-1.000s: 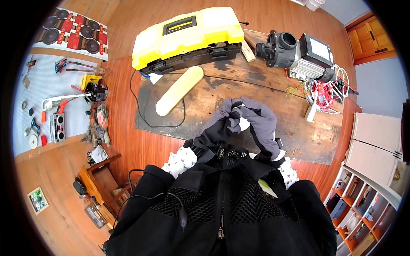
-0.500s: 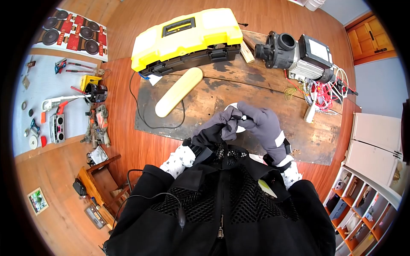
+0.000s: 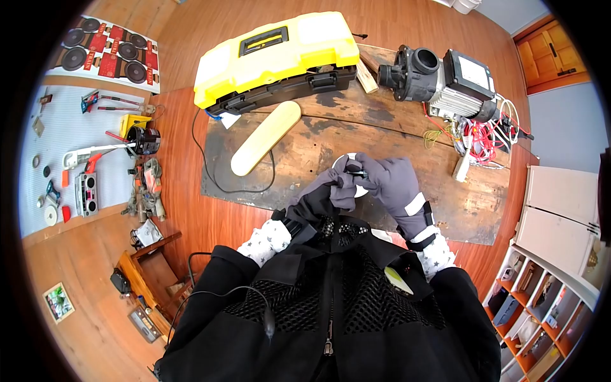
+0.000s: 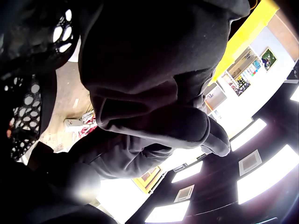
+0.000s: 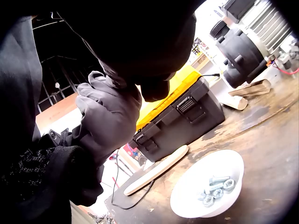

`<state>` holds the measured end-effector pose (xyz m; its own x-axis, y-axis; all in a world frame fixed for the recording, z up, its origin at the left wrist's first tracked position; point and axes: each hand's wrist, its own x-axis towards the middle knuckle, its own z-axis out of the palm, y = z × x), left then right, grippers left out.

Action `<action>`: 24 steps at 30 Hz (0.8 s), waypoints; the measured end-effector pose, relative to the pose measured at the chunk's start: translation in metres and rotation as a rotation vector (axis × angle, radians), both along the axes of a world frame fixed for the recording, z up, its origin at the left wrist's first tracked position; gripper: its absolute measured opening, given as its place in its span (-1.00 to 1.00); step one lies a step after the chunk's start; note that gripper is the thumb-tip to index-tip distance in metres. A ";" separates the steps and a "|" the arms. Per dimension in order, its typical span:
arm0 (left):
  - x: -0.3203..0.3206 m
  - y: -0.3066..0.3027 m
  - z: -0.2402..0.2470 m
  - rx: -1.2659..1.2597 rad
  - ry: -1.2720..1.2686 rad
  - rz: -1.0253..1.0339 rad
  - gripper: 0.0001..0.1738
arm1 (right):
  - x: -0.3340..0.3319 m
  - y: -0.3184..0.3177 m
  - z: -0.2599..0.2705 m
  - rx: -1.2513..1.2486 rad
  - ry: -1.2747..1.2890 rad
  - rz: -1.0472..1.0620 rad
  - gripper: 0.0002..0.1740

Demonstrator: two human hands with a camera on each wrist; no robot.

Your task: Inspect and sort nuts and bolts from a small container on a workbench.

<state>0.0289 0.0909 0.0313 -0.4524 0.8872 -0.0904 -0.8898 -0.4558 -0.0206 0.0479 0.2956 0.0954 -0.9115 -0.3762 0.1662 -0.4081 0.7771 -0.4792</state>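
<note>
Both hands wear grey gloves and meet fingertip to fingertip in front of the chest, over the table. My left hand [image 3: 321, 191] has its fingers curled in a pinch, and my right hand [image 3: 393, 183] pinches at the same spot from the other side. Between the fingertips shows a small metal piece [image 3: 360, 172], mostly hidden by the gloves; I cannot tell its kind. Below the hands stands a white bowl [image 5: 187, 198], partly covered by them in the head view. Inside it lie several bolts and nuts [image 5: 216, 186], plain in the right wrist view.
A yellow and black toolbox [image 3: 273, 63] stands at the table's back left, a rounded wooden board [image 3: 266, 139] and a black cable before it. At the back right sit a pump motor [image 3: 442, 83], wood pieces [image 3: 366, 77] and tangled wires [image 3: 478, 141].
My right hand has turned and swung outward to the right from its arched pose, its fingertips staying by the left ones. The left hand has shifted only slightly.
</note>
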 end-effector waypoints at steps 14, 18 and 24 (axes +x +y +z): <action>-0.006 0.005 0.059 -0.559 0.559 -0.014 -0.70 | 0.009 -0.009 0.002 -0.474 -0.236 -0.067 -0.55; -0.002 0.011 0.062 -0.720 0.385 0.072 -0.70 | 0.015 -0.022 0.029 -0.826 -0.699 -0.309 -0.41; 0.002 0.016 0.050 -0.620 0.505 0.165 -0.68 | 0.019 -0.032 0.018 -1.130 -0.912 -0.498 -0.28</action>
